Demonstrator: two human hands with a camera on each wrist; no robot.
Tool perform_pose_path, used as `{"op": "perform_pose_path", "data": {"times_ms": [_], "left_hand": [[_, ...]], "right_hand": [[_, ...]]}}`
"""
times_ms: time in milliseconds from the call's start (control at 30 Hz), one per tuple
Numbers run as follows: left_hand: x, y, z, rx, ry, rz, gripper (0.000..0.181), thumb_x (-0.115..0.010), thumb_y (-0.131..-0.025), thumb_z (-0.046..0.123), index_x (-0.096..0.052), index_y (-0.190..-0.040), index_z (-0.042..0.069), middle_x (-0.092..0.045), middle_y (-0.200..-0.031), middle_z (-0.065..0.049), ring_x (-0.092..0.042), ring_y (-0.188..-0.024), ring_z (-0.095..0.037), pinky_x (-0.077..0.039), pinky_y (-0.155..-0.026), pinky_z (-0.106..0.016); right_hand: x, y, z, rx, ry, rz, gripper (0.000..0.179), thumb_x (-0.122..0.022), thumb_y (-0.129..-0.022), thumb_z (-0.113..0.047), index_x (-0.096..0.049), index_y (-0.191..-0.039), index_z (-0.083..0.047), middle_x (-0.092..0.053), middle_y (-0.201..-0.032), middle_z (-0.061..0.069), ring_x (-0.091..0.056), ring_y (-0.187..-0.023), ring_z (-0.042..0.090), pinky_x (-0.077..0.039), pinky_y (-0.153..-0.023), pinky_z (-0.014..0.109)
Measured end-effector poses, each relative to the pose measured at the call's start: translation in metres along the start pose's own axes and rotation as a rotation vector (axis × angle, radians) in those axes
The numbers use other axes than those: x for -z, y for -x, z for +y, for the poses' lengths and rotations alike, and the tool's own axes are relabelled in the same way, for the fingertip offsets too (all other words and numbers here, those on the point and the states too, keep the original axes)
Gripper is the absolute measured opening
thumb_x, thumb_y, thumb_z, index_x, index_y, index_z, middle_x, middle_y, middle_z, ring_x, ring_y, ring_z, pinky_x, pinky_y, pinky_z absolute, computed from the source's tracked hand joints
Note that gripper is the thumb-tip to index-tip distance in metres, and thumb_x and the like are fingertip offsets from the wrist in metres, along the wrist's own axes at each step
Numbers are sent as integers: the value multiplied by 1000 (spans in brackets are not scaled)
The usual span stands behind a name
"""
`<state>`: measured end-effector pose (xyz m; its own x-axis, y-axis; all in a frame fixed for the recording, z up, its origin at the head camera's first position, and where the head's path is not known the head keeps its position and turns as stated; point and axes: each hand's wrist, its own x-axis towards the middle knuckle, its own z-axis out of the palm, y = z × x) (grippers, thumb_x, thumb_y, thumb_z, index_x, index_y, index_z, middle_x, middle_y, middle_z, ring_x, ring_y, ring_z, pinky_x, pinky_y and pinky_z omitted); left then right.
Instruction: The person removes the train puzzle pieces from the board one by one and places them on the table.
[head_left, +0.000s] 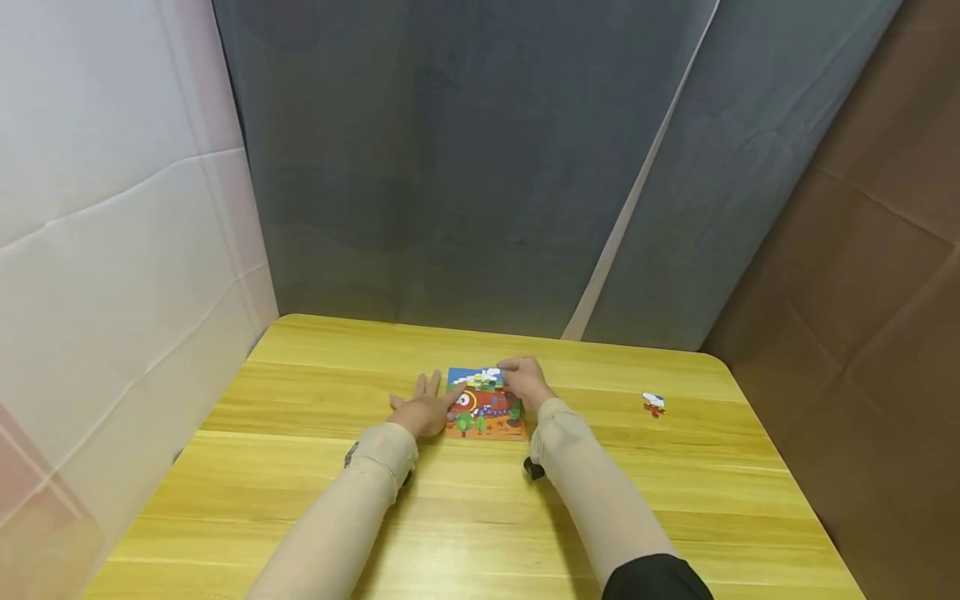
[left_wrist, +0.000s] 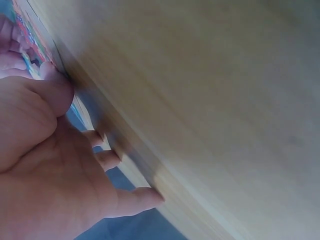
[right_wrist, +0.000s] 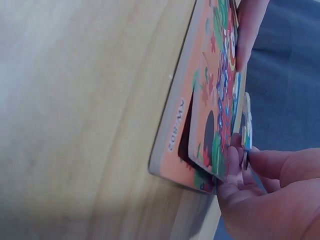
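A jigsaw puzzle (head_left: 491, 428) with a red creature, green trees, orange ground and blue sky lies in a shallow tray on the table. My left hand (head_left: 424, 413) rests at its left side with fingers spread, one digit reaching over the picture. At the upper right, my right hand (head_left: 528, 383) pinches a jigsaw piece (right_wrist: 247, 122) between thumb and fingers, raised on edge above the board. In the right wrist view, a corner section (right_wrist: 204, 132) of the picture tilts up out of the tray (right_wrist: 167, 145), leaving a dark gap beneath. The left fingertips (left_wrist: 150, 197) touch the tabletop.
Loose jigsaw pieces (head_left: 654, 405), white, blue and red, lie on the wooden table (head_left: 472, 517) to the right. A dark grey curtain (head_left: 450, 167) hangs behind the far edge. Pale cloth (head_left: 112, 208) hangs at left, brown cloth (head_left: 862, 333) at right.
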<state>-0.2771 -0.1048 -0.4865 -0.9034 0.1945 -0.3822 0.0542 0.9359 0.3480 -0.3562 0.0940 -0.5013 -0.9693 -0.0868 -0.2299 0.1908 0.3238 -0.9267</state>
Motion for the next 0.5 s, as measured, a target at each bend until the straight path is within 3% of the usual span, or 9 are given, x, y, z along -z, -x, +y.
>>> {"op": "perform_pose_path", "data": {"times_ms": [167, 500], "left_hand": [[0, -1, 0, -10, 12, 13, 60, -44, -109, 32, -19, -163, 37, 6, -170, -17, 10, -154, -42, -1, -105, -85], [3, 1, -2, -25, 12, 24, 63, -47, -107, 32, -19, -164, 33, 5, -169, -19, 8, -154, -43, -3, -104, -86]], "right_hand": [[4, 1, 0, 0, -4, 41, 32, -53, -102, 0, -66, -131, 0, -61, -136, 20, -64, -113, 33, -55, -96, 42], [15, -1, 2, 0, -31, 44, 32, -53, -102, 2, -64, -132, 2, -61, -135, 21, -64, -114, 32, -56, -95, 38]]}}
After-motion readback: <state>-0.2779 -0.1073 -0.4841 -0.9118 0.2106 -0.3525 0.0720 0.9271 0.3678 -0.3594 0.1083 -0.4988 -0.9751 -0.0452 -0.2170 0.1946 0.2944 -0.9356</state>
